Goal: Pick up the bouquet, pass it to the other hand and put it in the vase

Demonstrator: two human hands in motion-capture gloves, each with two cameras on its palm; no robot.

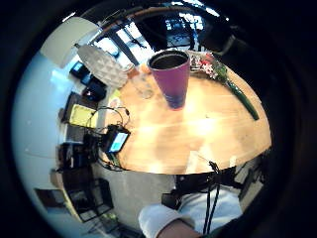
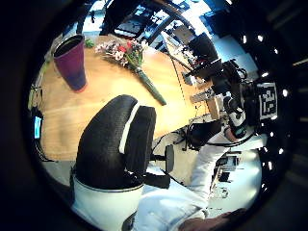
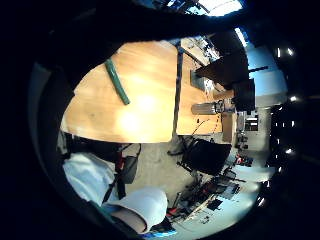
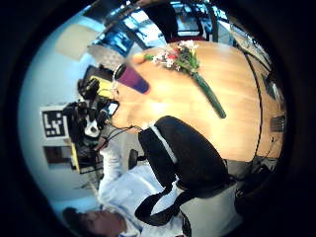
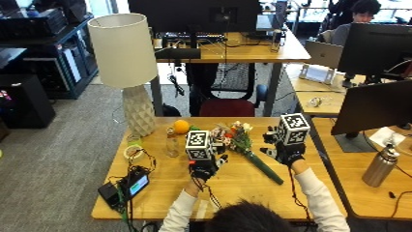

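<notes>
The bouquet [image 5: 248,147] lies flat on the wooden table [image 5: 161,193] near the middle of the outside view, flower heads toward the upper left and its long green wrapped stem running down to the lower right. The purple vase [image 1: 171,77] stands upright beside the flower heads; in the outside view the left hand [image 5: 205,166] largely hides it. That left hand hovers above the table with fingers relaxed and spread, holding nothing. The right hand [image 5: 286,150] hangs in the air just right of the stem, fingers likewise unclenched and empty. The bouquet looks light, with soft, easily crushed blooms and a stiffer bundled stem, so the mid-stem wrap seems the sensible place to take hold, leaving free stem for the other hand.
</notes>
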